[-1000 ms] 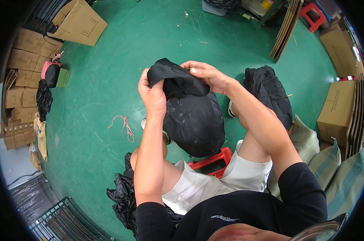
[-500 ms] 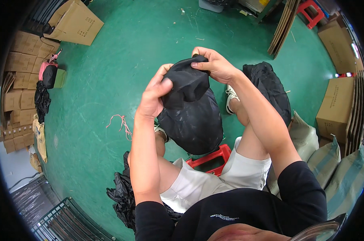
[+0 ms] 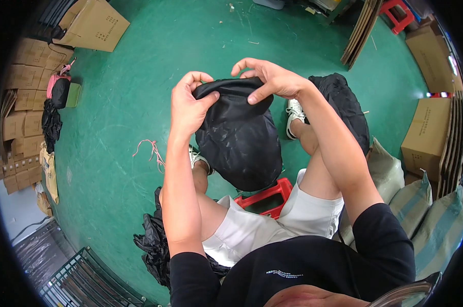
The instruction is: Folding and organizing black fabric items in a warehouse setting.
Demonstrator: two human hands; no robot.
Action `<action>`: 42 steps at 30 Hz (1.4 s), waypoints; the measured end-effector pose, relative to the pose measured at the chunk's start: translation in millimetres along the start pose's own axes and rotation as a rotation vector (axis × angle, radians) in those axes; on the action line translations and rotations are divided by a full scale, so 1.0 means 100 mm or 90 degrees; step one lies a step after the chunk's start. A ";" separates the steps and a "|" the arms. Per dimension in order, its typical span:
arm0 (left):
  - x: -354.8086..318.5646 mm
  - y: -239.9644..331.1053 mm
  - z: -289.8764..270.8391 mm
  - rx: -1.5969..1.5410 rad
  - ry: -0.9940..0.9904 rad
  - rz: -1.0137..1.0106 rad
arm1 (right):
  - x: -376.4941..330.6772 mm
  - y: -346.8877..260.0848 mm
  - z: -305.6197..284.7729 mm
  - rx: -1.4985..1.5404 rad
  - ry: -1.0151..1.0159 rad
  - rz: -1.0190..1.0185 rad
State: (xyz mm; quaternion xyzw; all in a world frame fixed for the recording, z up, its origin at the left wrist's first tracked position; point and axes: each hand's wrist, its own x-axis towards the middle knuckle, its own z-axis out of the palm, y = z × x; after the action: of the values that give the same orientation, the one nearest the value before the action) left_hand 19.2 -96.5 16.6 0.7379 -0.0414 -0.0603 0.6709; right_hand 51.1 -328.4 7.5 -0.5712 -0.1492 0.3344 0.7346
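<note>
A piece of thin, slightly shiny black cloth (image 3: 231, 94) is spread between my two hands, its far edge folded over. My left hand (image 3: 188, 105) grips its left side, thumb on top and fingers curled behind. At its right side, my right hand (image 3: 275, 82) has the thumb pressed on the cloth and some fingers behind the edge, the index finger raised. Directly under the cloth stands a bulky, rounded black bundle (image 3: 241, 153) between my feet. Whether cloth and bundle are joined, I cannot tell.
A red plastic stool (image 3: 267, 200) stands between my legs. Another black bundle (image 3: 344, 110) lies beyond my right foot, and crumpled black material (image 3: 153, 243) is at my left. Pink string (image 3: 152, 152) lies on the green floor. Woven sacks (image 3: 413, 204) and cartons (image 3: 426, 125) line the right.
The black cloth has come down and spread wider over the bundle. My left hand has shifted slightly left; my right fingers have opened and the right thumb has moved nearer to me.
</note>
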 end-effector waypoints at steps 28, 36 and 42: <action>-0.02 0.01 -0.31 0.286 0.575 0.341 | 0.10 0.24 0.30 -0.650 0.506 -0.555; 0.06 -0.33 -0.51 -0.233 0.378 0.063 | 0.00 0.76 1.15 -0.682 0.007 -0.563; -0.32 0.12 -0.17 -0.489 0.073 -0.177 | -0.06 0.33 0.96 -0.527 0.302 -0.727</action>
State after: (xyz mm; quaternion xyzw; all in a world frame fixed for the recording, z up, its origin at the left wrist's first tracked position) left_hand -9.9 -76.4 31.0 0.4349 0.1216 -0.1203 0.8841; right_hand -21.5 -256.9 6.6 -0.6918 -0.3742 -0.3153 0.5311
